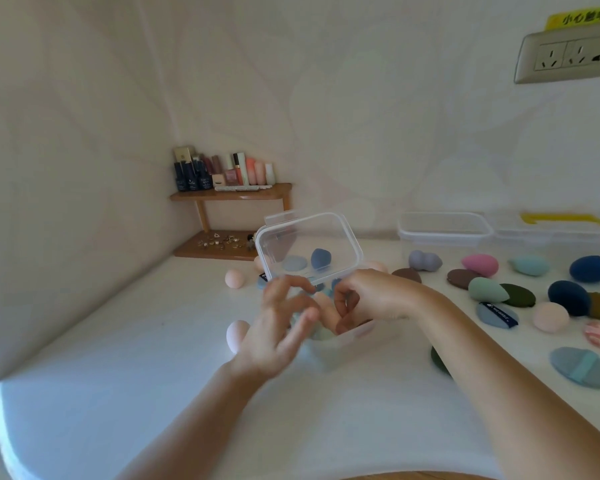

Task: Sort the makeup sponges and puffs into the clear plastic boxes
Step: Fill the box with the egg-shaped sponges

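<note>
A: Sponge, pink [237, 336], on tabletop [118, 341] just left of clear box [357, 332]. Lid [309, 237] raised; teal sponge [321, 336] inside.
B: Left hand [281, 327] over box, fingers spread, blurred, grip released. Right hand [368, 299] curls on box rim, grasping it. Puffs [584, 367] loose farther right.

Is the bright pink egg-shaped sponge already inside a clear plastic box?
No, the bright pink egg-shaped sponge lies directly on the open white table.
</note>
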